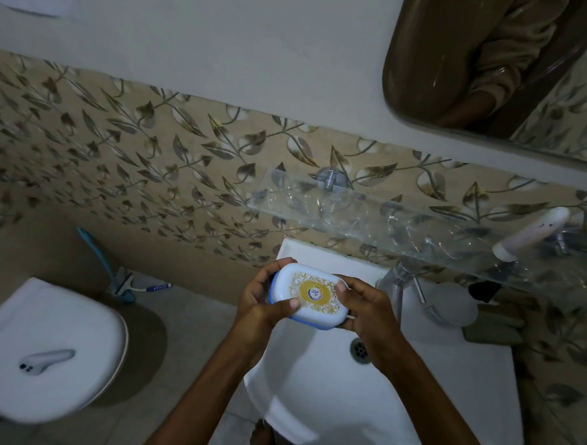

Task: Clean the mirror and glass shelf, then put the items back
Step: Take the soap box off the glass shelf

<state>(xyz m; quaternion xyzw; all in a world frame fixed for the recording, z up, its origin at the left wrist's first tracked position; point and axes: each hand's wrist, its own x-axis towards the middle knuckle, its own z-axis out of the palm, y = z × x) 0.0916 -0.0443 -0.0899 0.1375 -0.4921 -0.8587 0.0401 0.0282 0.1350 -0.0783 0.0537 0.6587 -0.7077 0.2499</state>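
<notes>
Soap box [310, 296] between both hands, left grip [264, 300], right grip [359, 309]

Basin [411, 415]: white, near centre-right, drain in its bowl.
Tap [403, 279]: chrome, at the basin's far edge.
Toilet [40, 352]: white, lid down, near left.
Brush [106, 267]: blue-handled, on the floor beyond the toilet, against the leaf-patterned tiles [119, 152].
</notes>
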